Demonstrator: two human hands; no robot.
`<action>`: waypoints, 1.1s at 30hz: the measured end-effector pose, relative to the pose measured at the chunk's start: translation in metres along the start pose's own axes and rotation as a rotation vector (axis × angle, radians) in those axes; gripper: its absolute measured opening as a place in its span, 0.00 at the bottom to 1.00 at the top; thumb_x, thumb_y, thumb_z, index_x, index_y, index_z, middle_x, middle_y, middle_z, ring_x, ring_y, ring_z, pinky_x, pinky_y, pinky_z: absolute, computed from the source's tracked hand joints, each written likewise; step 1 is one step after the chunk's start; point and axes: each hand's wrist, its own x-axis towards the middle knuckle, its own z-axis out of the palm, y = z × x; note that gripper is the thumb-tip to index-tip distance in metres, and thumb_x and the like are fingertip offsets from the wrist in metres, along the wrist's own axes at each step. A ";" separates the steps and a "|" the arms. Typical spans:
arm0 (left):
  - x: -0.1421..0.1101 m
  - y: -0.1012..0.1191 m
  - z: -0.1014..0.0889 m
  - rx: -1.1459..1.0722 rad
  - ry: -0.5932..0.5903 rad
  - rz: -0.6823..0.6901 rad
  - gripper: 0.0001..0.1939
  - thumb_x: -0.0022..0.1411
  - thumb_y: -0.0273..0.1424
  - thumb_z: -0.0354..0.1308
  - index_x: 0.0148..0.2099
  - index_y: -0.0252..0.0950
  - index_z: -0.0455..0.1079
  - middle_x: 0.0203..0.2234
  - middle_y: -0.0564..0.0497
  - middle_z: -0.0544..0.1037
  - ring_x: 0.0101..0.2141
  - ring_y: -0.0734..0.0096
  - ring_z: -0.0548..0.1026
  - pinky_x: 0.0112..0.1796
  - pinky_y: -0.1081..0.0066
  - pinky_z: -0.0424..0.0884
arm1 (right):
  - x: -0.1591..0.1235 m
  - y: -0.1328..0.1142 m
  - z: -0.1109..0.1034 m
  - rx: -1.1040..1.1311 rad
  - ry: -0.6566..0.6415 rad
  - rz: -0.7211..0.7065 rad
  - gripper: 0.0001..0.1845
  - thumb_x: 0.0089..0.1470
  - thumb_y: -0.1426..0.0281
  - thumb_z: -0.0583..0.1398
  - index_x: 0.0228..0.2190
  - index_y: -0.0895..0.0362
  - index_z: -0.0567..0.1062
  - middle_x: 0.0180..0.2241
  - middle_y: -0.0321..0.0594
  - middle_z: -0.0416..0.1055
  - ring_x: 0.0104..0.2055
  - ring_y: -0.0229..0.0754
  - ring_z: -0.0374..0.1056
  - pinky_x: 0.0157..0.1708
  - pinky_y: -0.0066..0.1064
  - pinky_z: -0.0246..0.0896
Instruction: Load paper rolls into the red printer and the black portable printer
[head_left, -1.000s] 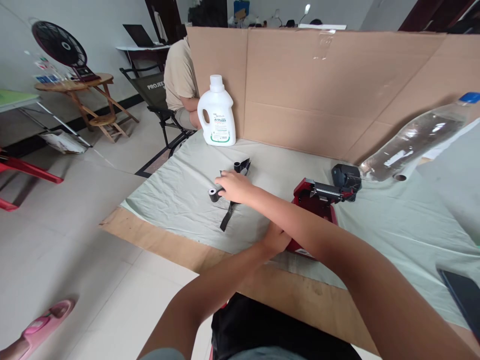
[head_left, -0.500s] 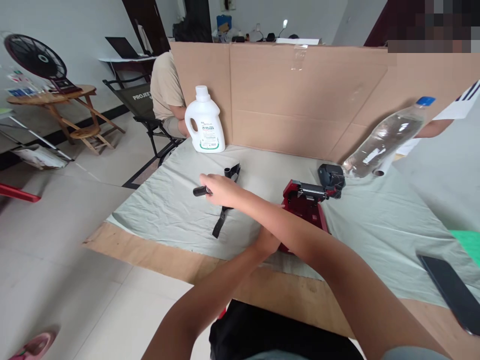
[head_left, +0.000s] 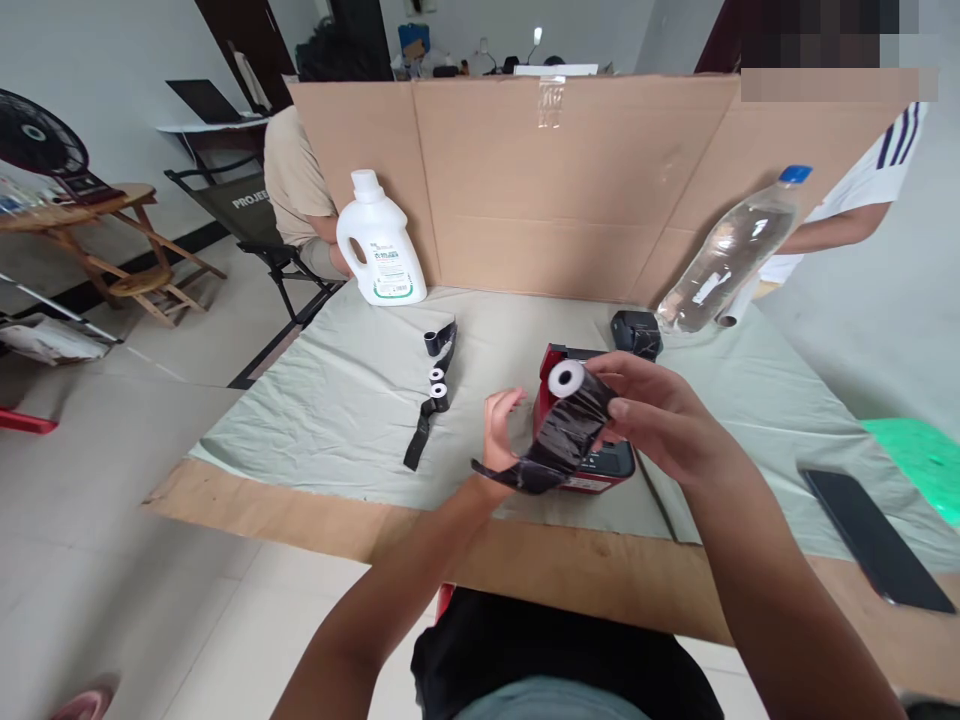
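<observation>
My right hand (head_left: 652,415) grips a roll of black ribbon (head_left: 574,425) with a white core, raised above a red and black machine (head_left: 607,462). The ribbon's loose tail hangs off to the left, passing in front of my left wrist. My left hand (head_left: 501,428) is open beside the machine, fingers apart and curved upward, holding nothing. The roll and my right hand hide much of the machine. On the cloth to the left lie small white-cored rolls (head_left: 438,391) and a strip of black ribbon (head_left: 418,440).
A white jug (head_left: 381,245) and a leaning clear bottle with a blue cap (head_left: 727,260) stand by the cardboard screen (head_left: 540,190). A black object (head_left: 636,332) sits behind the machine. At right lie a phone (head_left: 874,535) and a green item (head_left: 919,460). Two people are beyond the screen.
My right hand has come back from the left side of the cloth with the ribbon roll and now holds it up over the machine. My left hand has moved off the machine and opened.
</observation>
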 end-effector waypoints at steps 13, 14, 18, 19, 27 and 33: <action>-0.025 0.011 0.005 0.299 -0.202 0.531 0.10 0.68 0.40 0.58 0.44 0.58 0.80 0.36 0.50 0.79 0.40 0.61 0.71 0.46 0.59 0.65 | -0.005 0.067 -0.044 -0.723 0.113 0.042 0.13 0.58 0.68 0.58 0.45 0.54 0.73 0.40 0.40 0.78 0.34 0.43 0.70 0.38 0.37 0.67; -0.022 0.014 0.003 0.317 -0.205 0.562 0.11 0.68 0.39 0.57 0.47 0.59 0.80 0.37 0.50 0.79 0.39 0.62 0.71 0.46 0.59 0.64 | -0.001 0.071 -0.045 -0.791 0.112 0.033 0.13 0.58 0.70 0.57 0.45 0.54 0.73 0.40 0.40 0.78 0.35 0.43 0.70 0.39 0.38 0.67; -0.013 0.023 -0.001 0.340 -0.160 0.638 0.11 0.66 0.39 0.61 0.49 0.57 0.79 0.37 0.51 0.79 0.41 0.62 0.71 0.47 0.60 0.60 | 0.012 0.087 -0.048 -1.011 0.094 0.008 0.16 0.58 0.74 0.56 0.47 0.54 0.73 0.41 0.42 0.77 0.45 0.49 0.70 0.46 0.39 0.66; -0.011 0.024 -0.001 0.346 -0.158 0.638 0.10 0.66 0.38 0.62 0.48 0.57 0.79 0.37 0.51 0.79 0.41 0.62 0.71 0.47 0.60 0.59 | 0.015 0.089 -0.048 -1.051 0.078 0.005 0.16 0.58 0.74 0.56 0.47 0.54 0.74 0.43 0.43 0.77 0.48 0.50 0.69 0.48 0.40 0.65; -0.009 0.030 0.008 0.380 -0.191 0.660 0.07 0.65 0.34 0.62 0.45 0.49 0.79 0.34 0.54 0.80 0.38 0.67 0.71 0.45 0.61 0.58 | 0.032 0.080 -0.040 -1.330 -0.086 0.173 0.17 0.58 0.77 0.55 0.47 0.55 0.75 0.50 0.48 0.77 0.58 0.58 0.64 0.53 0.46 0.58; -0.011 0.028 0.014 0.404 -0.153 0.657 0.06 0.66 0.34 0.62 0.43 0.47 0.80 0.33 0.55 0.80 0.39 0.69 0.71 0.46 0.63 0.59 | 0.044 0.080 -0.026 -1.540 -0.140 0.251 0.16 0.55 0.77 0.57 0.43 0.57 0.79 0.45 0.55 0.78 0.56 0.62 0.66 0.49 0.46 0.54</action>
